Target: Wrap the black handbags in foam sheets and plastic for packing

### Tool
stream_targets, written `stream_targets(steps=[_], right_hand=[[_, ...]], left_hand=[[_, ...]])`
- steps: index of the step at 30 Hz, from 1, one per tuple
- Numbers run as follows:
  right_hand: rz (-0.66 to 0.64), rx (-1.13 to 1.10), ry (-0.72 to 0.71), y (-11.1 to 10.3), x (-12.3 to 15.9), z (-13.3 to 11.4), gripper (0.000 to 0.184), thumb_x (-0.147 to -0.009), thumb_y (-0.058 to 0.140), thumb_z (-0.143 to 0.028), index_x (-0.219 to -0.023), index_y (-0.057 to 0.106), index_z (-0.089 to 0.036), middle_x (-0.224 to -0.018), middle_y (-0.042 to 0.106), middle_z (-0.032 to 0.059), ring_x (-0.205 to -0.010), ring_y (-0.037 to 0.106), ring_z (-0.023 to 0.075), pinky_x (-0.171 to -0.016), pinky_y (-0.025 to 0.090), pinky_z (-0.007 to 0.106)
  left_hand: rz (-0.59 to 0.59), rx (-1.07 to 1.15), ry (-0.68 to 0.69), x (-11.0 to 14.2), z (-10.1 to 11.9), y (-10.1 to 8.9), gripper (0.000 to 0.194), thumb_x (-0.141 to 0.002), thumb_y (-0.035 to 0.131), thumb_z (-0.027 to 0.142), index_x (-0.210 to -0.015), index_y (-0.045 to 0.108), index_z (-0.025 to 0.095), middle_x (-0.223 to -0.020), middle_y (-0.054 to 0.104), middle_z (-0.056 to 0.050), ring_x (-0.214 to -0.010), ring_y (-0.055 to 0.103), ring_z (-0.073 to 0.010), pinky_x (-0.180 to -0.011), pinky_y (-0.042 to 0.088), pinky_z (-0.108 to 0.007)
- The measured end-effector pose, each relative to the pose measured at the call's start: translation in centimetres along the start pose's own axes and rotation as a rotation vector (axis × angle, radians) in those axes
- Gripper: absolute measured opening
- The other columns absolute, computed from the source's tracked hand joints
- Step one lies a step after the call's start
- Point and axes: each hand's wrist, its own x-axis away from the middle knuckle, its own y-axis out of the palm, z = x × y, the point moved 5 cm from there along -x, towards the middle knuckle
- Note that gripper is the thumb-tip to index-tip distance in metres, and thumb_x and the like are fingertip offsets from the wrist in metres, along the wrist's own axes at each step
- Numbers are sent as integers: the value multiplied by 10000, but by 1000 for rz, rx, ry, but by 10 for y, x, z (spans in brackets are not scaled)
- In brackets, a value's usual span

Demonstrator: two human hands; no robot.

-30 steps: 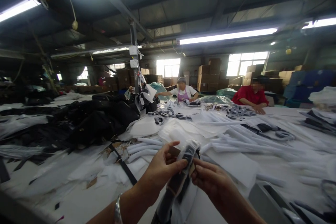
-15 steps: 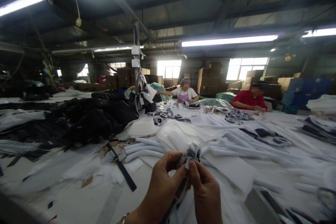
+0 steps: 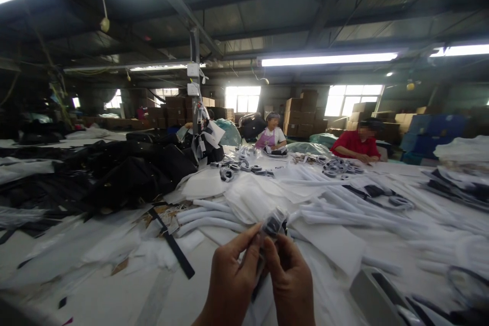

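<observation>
Low in the centre of the head view, both my hands close on a dark strap wrapped in clear plastic. My left hand pinches its left side between thumb and fingers. From the right, my right hand grips the same piece, its thumb pressed near the wrapped end. That end points up and away from me, while the lower part is mostly hidden behind my hands. White foam-like tubes and a white sheet lie on the table just beyond.
Black bags are heaped at the left. A loose black strip lies nearer me. A grey dispenser-like box stands at front right. Across the table sit a person in a purple apron and a person in red.
My hands have shifted slightly left, and my left thumb has moved from the plastic's middle to its left side. Across the table, the aproned person's outstretched arm has drawn in.
</observation>
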Motion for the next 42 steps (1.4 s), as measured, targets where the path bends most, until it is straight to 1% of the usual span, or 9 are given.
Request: stream_targets(steps=[3, 6, 11, 16, 22, 26, 31, 34, 42], right_hand=[[7, -5, 6, 3, 2, -1, 502, -724, 742, -596, -951, 713, -149, -765, 702, 42, -692, 646, 203, -586, 515, 255], [65, -45, -12, 3, 5, -3, 462, -740, 737, -579, -933, 694, -162, -762, 686, 27, -745, 649, 208, -614, 513, 250], [182, -140, -12, 3, 11, -2, 452, -740, 746, -568, -946, 678, -172, -731, 654, -9, -679, 604, 166, -620, 502, 241], [213, -157, -36, 5, 14, -5, 410, -725, 775, -530, -895, 676, -170, -631, 553, -53, -588, 518, 124, -554, 445, 216], [188, -160, -54, 10, 11, -1, 370, -775, 741, -514, -903, 684, -172, -774, 707, 12, -751, 671, 187, -670, 535, 237], [181, -140, -77, 11, 10, 9, 363, -804, 708, -523, -911, 688, -177, -849, 746, 43, -800, 704, 213, -692, 559, 248], [184, -127, -45, 12, 10, 6, 390, -772, 712, -559, -869, 684, -182, -798, 752, 58, -744, 713, 236, -643, 571, 272], [158, -148, -23, 13, 9, -1, 405, -744, 716, -577, -860, 697, -189, -809, 760, 63, -780, 726, 250, -685, 587, 288], [42, -57, -63, 8, 9, -5, 439, -793, 657, -599, -919, 763, -193, -911, 777, 103, -810, 725, 275, -706, 586, 327]], left_hand=[[17, -106, 67, 0, -2, 1, 332, -923, 590, 325, -1215, 715, 229, -1174, 740, -70, -1087, 706, -251, -948, 561, -317], [50, -137, 100, 0, -3, 4, 304, -894, 621, 297, -1167, 740, 233, -1120, 760, -58, -1048, 724, -237, -931, 566, -288], [27, 0, 5, -2, -6, 7, 207, -864, 685, 318, -1029, 783, 241, -1010, 791, -35, -921, 758, -209, -836, 593, -235], [30, 39, -32, -5, -6, 2, 194, -843, 715, 332, -971, 789, 204, -977, 795, -53, -865, 764, -209, -774, 604, -222], [137, -269, 242, -1, 8, 1, 216, -847, 661, 188, -1018, 785, 233, -988, 793, -22, -876, 769, -189, -832, 597, -216], [196, -398, 385, 5, 18, 3, 251, -856, 623, 139, -1042, 777, 203, -1004, 788, -41, -867, 771, -195, -835, 598, -219], [142, -542, 484, 13, 17, 9, 323, -912, 575, 153, -1201, 713, 198, -1203, 724, -74, -1074, 713, -220, -942, 566, -254], [95, -604, 530, 19, 11, 12, 410, -928, 528, 133, -1323, 627, 179, -1344, 638, -101, -1225, 625, -229, -1022, 523, -287], [78, -818, 629, 26, 5, 15, 535, -922, 562, 205, -1446, 489, 127, -1456, 530, -143, -1347, 509, -259, -1081, 473, -336]])
